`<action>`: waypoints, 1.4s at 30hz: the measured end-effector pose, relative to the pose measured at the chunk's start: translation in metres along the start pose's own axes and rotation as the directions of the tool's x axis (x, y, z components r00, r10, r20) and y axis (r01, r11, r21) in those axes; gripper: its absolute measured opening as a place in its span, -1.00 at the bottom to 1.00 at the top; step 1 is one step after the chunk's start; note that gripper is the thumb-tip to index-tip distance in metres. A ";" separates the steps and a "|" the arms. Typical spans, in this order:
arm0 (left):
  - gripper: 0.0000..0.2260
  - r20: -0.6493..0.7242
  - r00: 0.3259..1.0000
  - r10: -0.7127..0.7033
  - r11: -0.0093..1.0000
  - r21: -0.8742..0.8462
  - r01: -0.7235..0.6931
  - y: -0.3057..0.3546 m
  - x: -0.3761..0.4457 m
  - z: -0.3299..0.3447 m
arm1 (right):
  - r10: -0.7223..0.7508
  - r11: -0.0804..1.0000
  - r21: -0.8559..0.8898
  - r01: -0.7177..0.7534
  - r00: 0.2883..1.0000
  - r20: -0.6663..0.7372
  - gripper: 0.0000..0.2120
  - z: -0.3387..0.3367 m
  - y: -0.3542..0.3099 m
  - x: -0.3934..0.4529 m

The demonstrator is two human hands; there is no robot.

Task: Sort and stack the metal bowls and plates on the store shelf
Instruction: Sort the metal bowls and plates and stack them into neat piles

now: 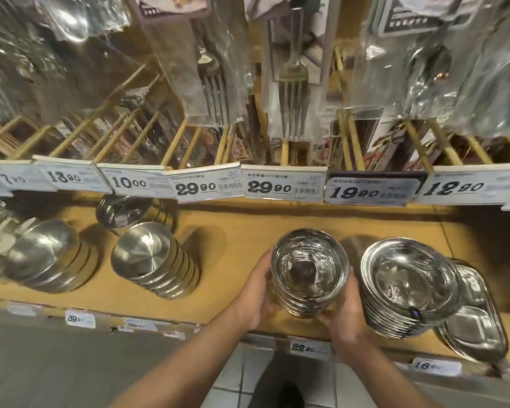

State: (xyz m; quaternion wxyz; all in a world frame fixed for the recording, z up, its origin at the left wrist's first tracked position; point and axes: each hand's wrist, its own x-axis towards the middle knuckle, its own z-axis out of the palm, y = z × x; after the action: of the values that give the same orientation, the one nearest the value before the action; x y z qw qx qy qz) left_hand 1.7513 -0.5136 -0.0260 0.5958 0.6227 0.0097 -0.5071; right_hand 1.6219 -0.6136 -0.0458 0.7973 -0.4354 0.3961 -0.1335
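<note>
Shiny steel: a stack of nested bowls sits between two hands over the front half of the wooden shelf. Whether its base touches the board, cannot tell.

Left hand curls round the stack's left side, thumb up near the top rim, fingers hidden behind the metal. Right hand wraps the lower right side, thumb across the front of the bottom bowls. Both grasp the stack; it lies squarely between the palms, top bowl open to the camera.

Relative to the stack:
- just right, nearly touching the right hand: a pile of round plates, leaning.
- further right, partly under that pile: divided trays.
- well left: a tilted pile of brushed dishes; beyond it a second, larger tilted pile.
- left and behind: a dark shiny pot at the shelf's back.
- above: a row of price tags, with bagged forks hanging over them.
</note>
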 end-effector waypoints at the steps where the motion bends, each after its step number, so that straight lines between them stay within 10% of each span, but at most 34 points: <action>1: -0.37 -0.002 1.000 0.002 1.000 0.004 -0.002 0.000 0.000 0.000 | -0.003 1.000 -0.007 0.003 1.000 0.001 -0.19 0.000 -0.001 0.000; 24: -0.43 -0.085 0.992 0.088 0.991 -0.093 -0.096 -0.023 -0.073 -0.068 | 0.041 0.990 -0.141 -0.025 0.993 0.112 -0.44 0.058 0.027 -0.047; 42: -0.33 -0.202 0.976 0.078 0.982 -0.153 -0.110 -0.031 -0.184 -0.266 | 0.022 0.974 -0.218 0.057 0.938 0.345 -0.71 0.240 0.114 -0.121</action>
State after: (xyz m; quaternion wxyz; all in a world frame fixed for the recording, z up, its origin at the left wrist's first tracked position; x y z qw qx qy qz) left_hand 1.8081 -0.1955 0.0097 0.6643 0.6184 0.0799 -0.4122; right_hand 1.7074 -0.3380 -0.0011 0.7987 -0.5430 0.2587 -0.0165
